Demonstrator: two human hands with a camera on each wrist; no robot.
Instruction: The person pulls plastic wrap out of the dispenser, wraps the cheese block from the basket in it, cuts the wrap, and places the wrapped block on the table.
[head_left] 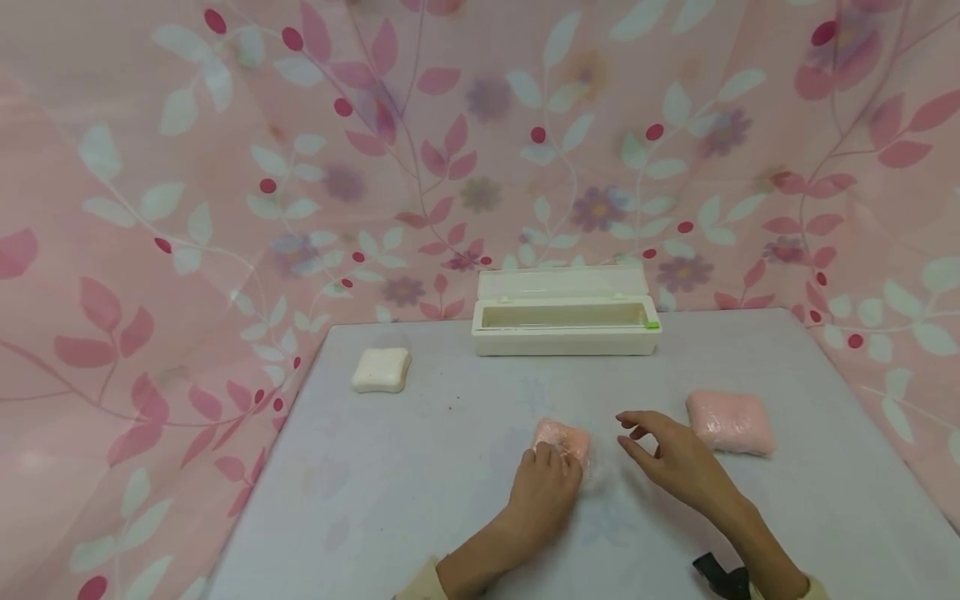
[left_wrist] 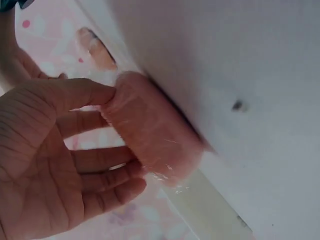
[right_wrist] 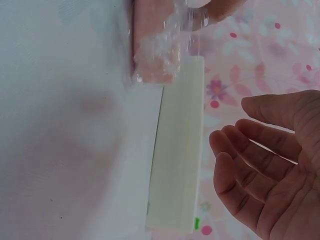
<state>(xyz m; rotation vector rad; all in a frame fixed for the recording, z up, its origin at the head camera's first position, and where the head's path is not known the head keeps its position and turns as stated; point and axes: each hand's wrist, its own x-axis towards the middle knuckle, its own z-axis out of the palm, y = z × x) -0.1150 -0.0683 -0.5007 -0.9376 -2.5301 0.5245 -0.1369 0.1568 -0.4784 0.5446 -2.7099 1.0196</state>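
Observation:
A pink bar (head_left: 564, 435) in clear, shiny plastic film lies near the middle of the table. My left hand (head_left: 546, 492) grips it from the near side. The left wrist view shows the thumb at one end of the bar (left_wrist: 155, 130) and the fingers at its other end. Loose film sticks out past the bar (right_wrist: 156, 40) in the right wrist view. My right hand (head_left: 678, 462) hovers to the right of it, fingers loosely bent and holding nothing. A second film-wrapped pink bar (head_left: 731, 422) lies just beyond the right hand.
At the back of the table stands a long white box (head_left: 566, 342) with its lid raised and a small green tab at the right end. A white, soap-shaped bar (head_left: 381, 370) lies at the back left. Floral pink cloth (head_left: 480, 150) hangs behind the table.

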